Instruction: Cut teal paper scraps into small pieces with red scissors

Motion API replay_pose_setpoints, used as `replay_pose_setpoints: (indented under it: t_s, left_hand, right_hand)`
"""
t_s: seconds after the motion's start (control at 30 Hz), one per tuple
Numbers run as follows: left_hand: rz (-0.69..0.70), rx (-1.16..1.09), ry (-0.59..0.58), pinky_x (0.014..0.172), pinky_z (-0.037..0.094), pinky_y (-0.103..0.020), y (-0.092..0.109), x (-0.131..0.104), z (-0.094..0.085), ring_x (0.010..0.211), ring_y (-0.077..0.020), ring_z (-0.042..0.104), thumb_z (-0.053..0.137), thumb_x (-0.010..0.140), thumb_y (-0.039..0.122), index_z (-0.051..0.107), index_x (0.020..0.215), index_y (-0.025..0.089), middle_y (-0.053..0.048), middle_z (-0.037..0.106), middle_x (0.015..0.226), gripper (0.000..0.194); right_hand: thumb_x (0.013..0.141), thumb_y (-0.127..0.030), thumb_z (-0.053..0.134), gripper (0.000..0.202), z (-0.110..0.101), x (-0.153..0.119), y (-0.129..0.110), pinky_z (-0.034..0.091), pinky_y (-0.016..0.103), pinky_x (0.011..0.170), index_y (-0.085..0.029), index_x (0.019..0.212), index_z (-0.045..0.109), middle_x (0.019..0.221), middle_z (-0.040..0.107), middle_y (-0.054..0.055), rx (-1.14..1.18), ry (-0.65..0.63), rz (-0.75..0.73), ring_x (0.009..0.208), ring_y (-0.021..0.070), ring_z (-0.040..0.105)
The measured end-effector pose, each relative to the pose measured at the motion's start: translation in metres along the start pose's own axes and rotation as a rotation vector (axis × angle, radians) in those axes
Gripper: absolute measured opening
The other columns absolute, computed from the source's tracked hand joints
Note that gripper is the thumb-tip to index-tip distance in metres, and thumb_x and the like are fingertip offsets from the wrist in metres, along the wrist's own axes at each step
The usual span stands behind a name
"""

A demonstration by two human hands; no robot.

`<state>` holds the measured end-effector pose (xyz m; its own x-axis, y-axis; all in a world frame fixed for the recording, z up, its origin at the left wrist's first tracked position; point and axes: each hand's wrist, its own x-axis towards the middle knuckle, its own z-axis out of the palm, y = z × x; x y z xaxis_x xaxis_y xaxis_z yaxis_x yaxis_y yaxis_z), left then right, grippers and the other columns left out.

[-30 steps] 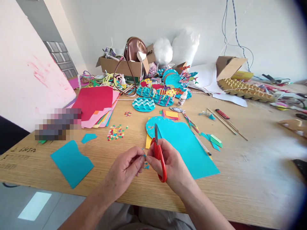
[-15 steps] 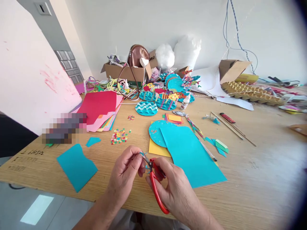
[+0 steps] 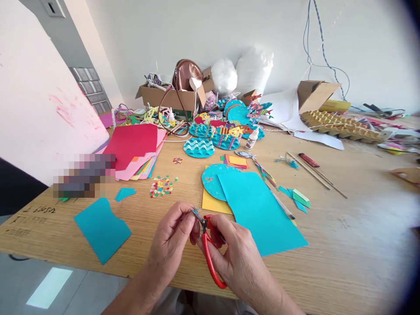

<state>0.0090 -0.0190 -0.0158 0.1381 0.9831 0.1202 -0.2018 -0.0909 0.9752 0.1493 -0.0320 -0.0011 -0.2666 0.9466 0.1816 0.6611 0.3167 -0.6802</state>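
Red-handled scissors are gripped in my right hand, their short metal blades pointing up and left. My left hand pinches a small piece of blue paper, mostly hidden by the fingers, right at the blade tips. To the right of my hands lies a large blue paper sheet, partly covering a round blue disc and a yellow sheet. At the left rests a cut blue paper piece, with a smaller blue scrap above it.
Coloured paper dots lie beyond my left hand, near a stack of coloured paper. A glue bottle stands by decorated blue pieces. Wooden sticks, a red cutter and an egg tray are at the right.
The scissor blades have shifted slightly at the small blue paper, and the handles have swung a little left. The view has moved slightly; both hands keep their holds.
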Motion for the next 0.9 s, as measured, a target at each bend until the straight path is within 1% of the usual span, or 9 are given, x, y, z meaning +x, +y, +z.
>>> replay_pose_setpoints:
  t_s: [0.17, 0.33, 0.5, 0.73, 0.9]
  left_hand:
    - [0.002, -0.010, -0.017, 0.059, 0.039, -0.020, 0.001, 0.000, 0.000, 0.060, -0.0102, 0.047, 0.047, 0.091, 0.026, 0.054, 0.075, 0.021, 0.004, 0.050, 0.063, 0.018]
    - [-0.002, 0.015, -0.007, 0.058, 0.039, -0.021, 0.002, -0.001, 0.001, 0.060, -0.0108, 0.047, 0.048, 0.090, 0.028, 0.054, 0.074, 0.020, 0.004, 0.050, 0.063, 0.019]
    - [0.006, 0.056, -0.019, 0.058, 0.039, -0.021, 0.002, -0.001, -0.001, 0.059, -0.0105, 0.047, 0.047, 0.090, 0.029, 0.054, 0.074, 0.020, 0.004, 0.049, 0.063, 0.020]
    - [-0.003, 0.172, -0.072, 0.058, 0.040, -0.022, 0.009, 0.000, -0.006, 0.058, -0.0110, 0.047, 0.045, 0.091, 0.028, 0.052, 0.072, 0.020, 0.003, 0.049, 0.061, 0.022]
    - [0.019, 0.185, -0.077, 0.057, 0.039, -0.022, 0.012, 0.001, -0.008, 0.056, -0.0108, 0.047, 0.043, 0.091, 0.027, 0.051, 0.072, 0.020, 0.004, 0.048, 0.060, 0.022]
  right_hand:
    - [0.083, -0.027, 0.048, 0.016, 0.002, -0.002, 0.003, 0.032, 0.024, 0.051, -0.020, 0.069, 0.048, 0.059, 0.050, -0.001, -0.040, 0.033, -0.032, 0.052, 0.0132, 0.044]
    - [0.084, -0.028, 0.047, 0.018, 0.002, -0.003, 0.004, 0.032, 0.023, 0.050, -0.020, 0.068, 0.048, 0.057, 0.050, -0.001, -0.059, 0.044, -0.044, 0.051, 0.0129, 0.044]
    - [0.085, -0.029, 0.046, 0.018, 0.001, -0.004, 0.003, 0.032, 0.023, 0.050, -0.020, 0.069, 0.048, 0.058, 0.052, -0.001, -0.048, 0.029, -0.039, 0.051, 0.0127, 0.045]
    - [0.085, -0.029, 0.047, 0.019, 0.002, -0.006, 0.005, 0.029, 0.023, 0.048, -0.021, 0.068, 0.045, 0.055, 0.046, -0.003, -0.042, 0.027, -0.029, 0.048, 0.0115, 0.039]
    - [0.084, -0.030, 0.047, 0.020, 0.001, -0.007, 0.005, 0.028, 0.023, 0.047, -0.021, 0.066, 0.043, 0.055, 0.044, -0.004, -0.050, 0.000, -0.022, 0.048, 0.0113, 0.038]
